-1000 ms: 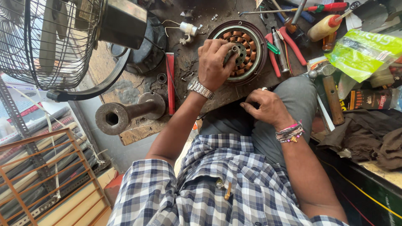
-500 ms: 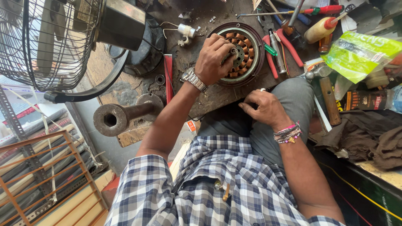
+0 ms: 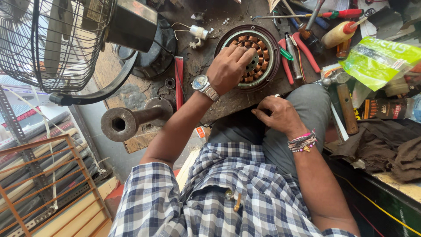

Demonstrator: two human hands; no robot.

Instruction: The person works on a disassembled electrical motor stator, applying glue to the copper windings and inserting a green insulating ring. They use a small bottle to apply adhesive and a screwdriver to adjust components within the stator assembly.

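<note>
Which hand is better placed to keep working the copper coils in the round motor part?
Left. The left hand already rests on the round motor part, fingers on its coils; the right hand sits back at the bench edge.

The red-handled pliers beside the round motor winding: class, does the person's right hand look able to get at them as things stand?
Probably yes. The right hand rests on the knee holding nothing visible, and the red-handled pliers lie uncovered on the bench just beyond it. The left hand is on the round motor winding, off to the side.
</note>
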